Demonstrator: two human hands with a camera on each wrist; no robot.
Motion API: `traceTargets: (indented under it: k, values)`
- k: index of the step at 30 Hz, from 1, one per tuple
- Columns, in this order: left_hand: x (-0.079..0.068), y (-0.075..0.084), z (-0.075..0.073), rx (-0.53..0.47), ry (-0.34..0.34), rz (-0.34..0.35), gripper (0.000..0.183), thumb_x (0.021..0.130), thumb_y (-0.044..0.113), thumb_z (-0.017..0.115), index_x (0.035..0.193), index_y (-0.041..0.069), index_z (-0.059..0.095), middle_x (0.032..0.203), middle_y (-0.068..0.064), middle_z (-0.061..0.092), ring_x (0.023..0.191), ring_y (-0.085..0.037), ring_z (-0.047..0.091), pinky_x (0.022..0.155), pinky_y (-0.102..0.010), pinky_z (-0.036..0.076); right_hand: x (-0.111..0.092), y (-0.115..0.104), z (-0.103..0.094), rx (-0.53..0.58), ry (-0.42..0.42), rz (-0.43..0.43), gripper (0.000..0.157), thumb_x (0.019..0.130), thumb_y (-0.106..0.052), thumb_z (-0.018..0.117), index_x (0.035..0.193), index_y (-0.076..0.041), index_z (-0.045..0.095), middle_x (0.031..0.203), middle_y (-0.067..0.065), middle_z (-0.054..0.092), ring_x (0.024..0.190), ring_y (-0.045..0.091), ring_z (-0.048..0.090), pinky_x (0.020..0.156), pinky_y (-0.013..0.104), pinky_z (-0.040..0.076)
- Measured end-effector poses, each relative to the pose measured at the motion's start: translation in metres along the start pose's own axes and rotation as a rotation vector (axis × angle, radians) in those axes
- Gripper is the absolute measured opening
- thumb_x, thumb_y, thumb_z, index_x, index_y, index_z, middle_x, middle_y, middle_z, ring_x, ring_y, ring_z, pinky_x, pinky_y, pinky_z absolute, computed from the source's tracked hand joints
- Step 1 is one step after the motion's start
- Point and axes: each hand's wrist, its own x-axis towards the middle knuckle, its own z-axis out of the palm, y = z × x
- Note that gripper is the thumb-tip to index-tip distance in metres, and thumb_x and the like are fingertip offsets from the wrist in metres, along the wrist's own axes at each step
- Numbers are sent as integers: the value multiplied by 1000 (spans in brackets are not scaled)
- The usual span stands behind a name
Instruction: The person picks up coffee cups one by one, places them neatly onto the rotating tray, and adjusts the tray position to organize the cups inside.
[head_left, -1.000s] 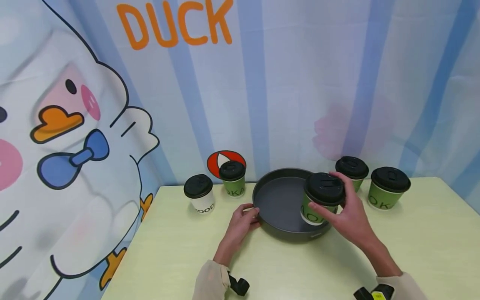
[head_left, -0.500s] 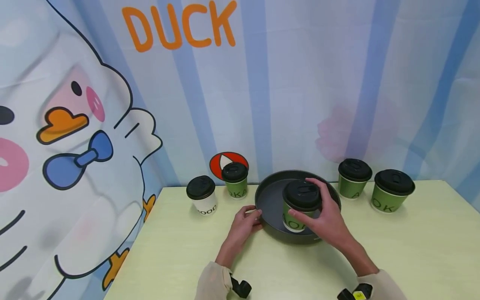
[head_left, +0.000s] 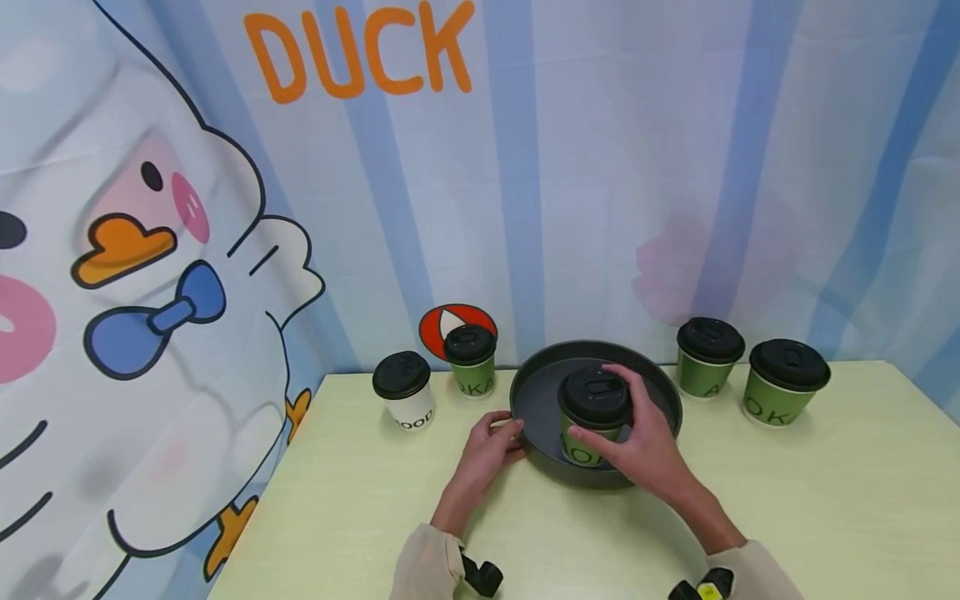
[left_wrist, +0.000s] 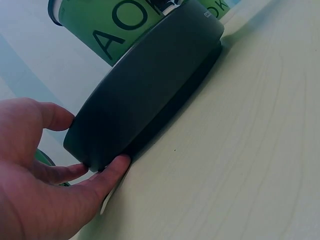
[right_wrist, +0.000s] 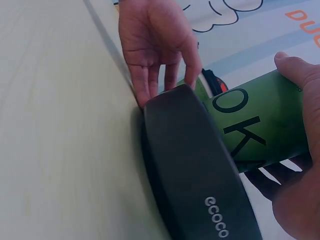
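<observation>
A dark grey round pan [head_left: 540,400] lies on the table, with "ecoco" printed on its side wall in the right wrist view. My left hand [head_left: 484,454] holds its left edge; in the left wrist view the fingertips [left_wrist: 119,162] are spread over the outer wall between rim and base. Inside the pan stands a green paper coffee cup [head_left: 579,442] with a black lid [head_left: 596,394]. My right hand [head_left: 645,442] grips that cup from the right, thumb at the front and fingers around the far side, partly hidden behind it.
Left of the pan stand a white lidded cup [head_left: 408,410] and a small green lidded cup [head_left: 474,377]. Two more green cups, one nearer the pan [head_left: 701,375] and one farther right [head_left: 772,404], stand at the right. A duck-print curtain [head_left: 585,167] hangs behind the table [head_left: 825,500].
My right hand has carried the green cup leftward and down into the pan, slowing over the last half second. The left hand stays at the pan's left edge.
</observation>
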Motion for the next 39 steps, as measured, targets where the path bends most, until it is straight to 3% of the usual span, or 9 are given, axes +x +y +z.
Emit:
traceTargets:
  k: [21, 28, 31, 33, 36, 39]
  values:
    - [3, -4, 1, 18, 9, 8, 57, 102, 26, 62, 145, -7, 44, 125, -20, 62, 105, -24, 67, 95, -40, 57, -4, 10, 12, -70, -75, -24, 95, 79, -35, 93, 152, -14, 36, 138, 15, 58, 127, 34, 57, 100, 58, 48]
    - [2, -3, 0, 8, 7, 2, 56, 102, 24, 62, 145, -6, 44, 123, -20, 62, 102, -22, 66, 94, -38, 58, 0, 9, -11, -66, -231, -7, 108, 81, -40, 90, 162, -19, 22, 155, 19, 43, 140, 42, 44, 109, 65, 41]
    - [2, -3, 0, 6, 5, -1, 56, 102, 25, 62, 145, -6, 44, 124, -20, 62, 102, -22, 66, 93, -38, 58, 3, 15, -34, -26, -231, -7, 90, 90, -32, 83, 161, -18, 28, 153, 18, 45, 140, 41, 45, 113, 61, 38]
    - [3, -3, 0, 5, 3, 0, 56, 102, 25, 62, 145, -6, 44, 124, -20, 62, 103, -22, 66, 94, -38, 58, 3, 21, -50, -25, -174, -4, 67, 99, -25, 74, 156, -13, 39, 146, 17, 53, 134, 39, 50, 112, 57, 41]
    - [3, -3, 1, 2, 2, 0, 57, 102, 25, 62, 146, -6, 43, 125, -20, 61, 104, -23, 66, 95, -39, 57, 0, 31, -70, -115, -53, 53, 40, 107, -25, 60, 143, -6, 55, 135, 17, 62, 125, 35, 57, 106, 50, 48]
    - [2, -2, 1, 2, 0, 0, 58, 102, 25, 62, 146, -6, 42, 126, -20, 61, 105, -23, 66, 95, -40, 57, -5, 40, -80, -198, 6, 169, 41, 110, -33, 54, 134, 0, 60, 127, 21, 65, 119, 39, 61, 100, 52, 52]
